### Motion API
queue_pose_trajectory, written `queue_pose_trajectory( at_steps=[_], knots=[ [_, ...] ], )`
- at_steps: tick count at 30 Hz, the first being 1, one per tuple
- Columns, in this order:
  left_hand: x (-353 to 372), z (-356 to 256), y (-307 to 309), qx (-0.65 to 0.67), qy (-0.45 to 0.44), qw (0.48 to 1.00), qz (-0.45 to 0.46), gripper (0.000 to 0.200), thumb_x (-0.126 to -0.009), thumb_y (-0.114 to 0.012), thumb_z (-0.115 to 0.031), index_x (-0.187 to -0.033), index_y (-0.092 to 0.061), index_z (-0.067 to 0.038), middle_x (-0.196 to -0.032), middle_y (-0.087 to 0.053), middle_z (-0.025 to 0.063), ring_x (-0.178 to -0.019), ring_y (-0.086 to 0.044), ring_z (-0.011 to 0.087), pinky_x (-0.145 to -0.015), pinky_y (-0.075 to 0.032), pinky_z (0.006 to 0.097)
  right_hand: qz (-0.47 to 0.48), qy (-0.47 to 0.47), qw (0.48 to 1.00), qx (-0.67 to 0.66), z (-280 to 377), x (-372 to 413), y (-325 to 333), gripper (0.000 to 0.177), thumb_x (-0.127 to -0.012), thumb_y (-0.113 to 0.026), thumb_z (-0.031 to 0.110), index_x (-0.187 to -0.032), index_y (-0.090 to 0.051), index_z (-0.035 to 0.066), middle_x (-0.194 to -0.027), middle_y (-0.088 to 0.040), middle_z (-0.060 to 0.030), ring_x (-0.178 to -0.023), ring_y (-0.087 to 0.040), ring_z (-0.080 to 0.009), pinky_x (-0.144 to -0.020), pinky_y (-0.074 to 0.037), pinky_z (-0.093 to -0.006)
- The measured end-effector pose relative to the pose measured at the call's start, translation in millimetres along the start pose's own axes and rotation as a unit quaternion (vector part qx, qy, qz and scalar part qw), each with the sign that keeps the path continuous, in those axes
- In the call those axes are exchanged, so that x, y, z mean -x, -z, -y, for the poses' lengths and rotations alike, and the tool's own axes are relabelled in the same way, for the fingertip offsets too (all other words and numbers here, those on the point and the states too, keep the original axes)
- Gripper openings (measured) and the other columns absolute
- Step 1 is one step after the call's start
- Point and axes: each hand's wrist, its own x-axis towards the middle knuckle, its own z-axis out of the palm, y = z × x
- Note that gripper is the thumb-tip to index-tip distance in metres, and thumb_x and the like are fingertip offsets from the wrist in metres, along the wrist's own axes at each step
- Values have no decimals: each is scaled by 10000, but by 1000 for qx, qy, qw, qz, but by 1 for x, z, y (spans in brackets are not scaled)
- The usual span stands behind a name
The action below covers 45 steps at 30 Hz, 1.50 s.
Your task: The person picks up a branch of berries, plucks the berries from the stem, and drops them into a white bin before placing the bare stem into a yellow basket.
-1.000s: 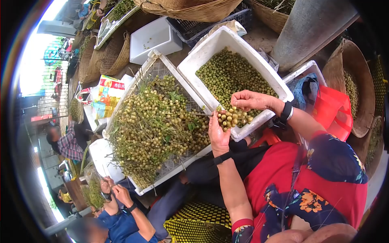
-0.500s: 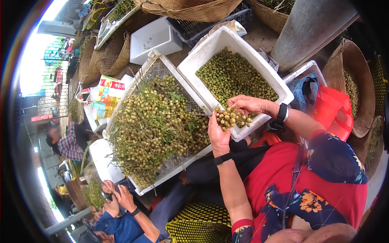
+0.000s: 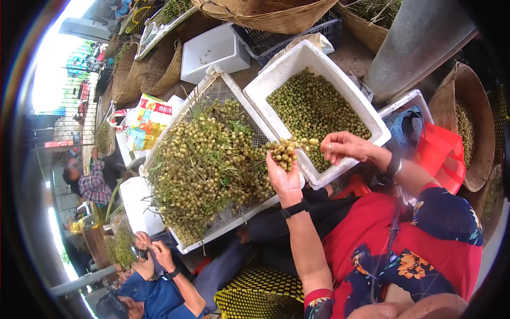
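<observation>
Yellow-green little fruits are hanging together in a bunch (image 3: 284, 150). The left hand (image 3: 285, 181) is gripping that bunch from below and holding it up. The right hand (image 3: 344, 146) is hovering just beside the far end of the bunch, and its fingers (image 3: 328, 152) are pinching together (I cannot tell if a fruit is sitting between them). The two hands are staying a little apart, with the bunch between them. A dark wrist band (image 3: 295, 208) is wrapping the left arm.

Right behind the hands, a white foam box (image 3: 254, 91) is holding a heap of loose green fruits with no stems. Touching its left side, a mesh tray (image 3: 232, 90) is carrying a big pile of fruits on their twigs and leaves. The bunch is hanging over the place where the box and the tray are meeting.

Farther back, a small white tub (image 3: 212, 50) is lying near some woven baskets (image 3: 271, 16). A red bag (image 3: 443, 154) is leaning to the right of the foam box, below a grey post (image 3: 419, 42). Down at the lower left, another person's hands (image 3: 153, 252) are working close together.
</observation>
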Motion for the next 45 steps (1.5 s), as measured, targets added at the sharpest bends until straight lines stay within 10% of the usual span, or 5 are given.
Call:
queue_pose_trajectory(
  at_steps=[13,17,21,29,45],
  knots=[
    [4,7,24,-95,-13,985,144,414,-1038,-347,-375,-1229,-513,-47,-1254,-572,119,-1157,-551,256,-960,-478,431,-124,31,969,-212,-30,-44,15,316,-1010,-451,325,-833,-574,94,-605,-525,16,-467,-436,-87,-443,-377,-221],
    [3,11,21,-63,-26,993,97,424,-1041,-334,-381,-1255,-506,-57,-1285,-564,120,-1170,-548,268,-984,-457,442,-297,239,861,336,-45,-48,23,155,-959,-497,169,-966,-593,47,-723,-571,-18,-630,-524,-67,-540,-437,-222],
    [-2,12,23,-2,4,996,85,458,-1042,-301,-406,-1237,-523,-56,-1297,-554,123,-1195,-535,277,-1000,-440,478,-70,2,997,38,-19,-19,-22,252,-995,-506,281,-1009,-587,43,-770,-611,-28,-674,-593,-89,-590,-515,-235],
    [5,30,8,-113,-133,980,95,471,-1043,-309,-406,-1289,-456,-32,-1301,-540,117,-1151,-550,257,-1013,-450,413,-2,8,976,-218,-28,-35,-64,332,-910,-668,337,-1027,-504,72,-880,-567,-11,-690,-578,-90,-627,-503,-234],
    [15,34,-11,-261,-198,944,28,527,-1045,-290,-418,-1287,-466,15,-1271,-565,130,-1159,-543,220,-979,-456,344,26,17,974,-223,-32,-53,-66,330,-892,-663,112,-1189,-533,55,-964,-597,3,-776,-565,-67,-662,-484,-228]
  ],
)
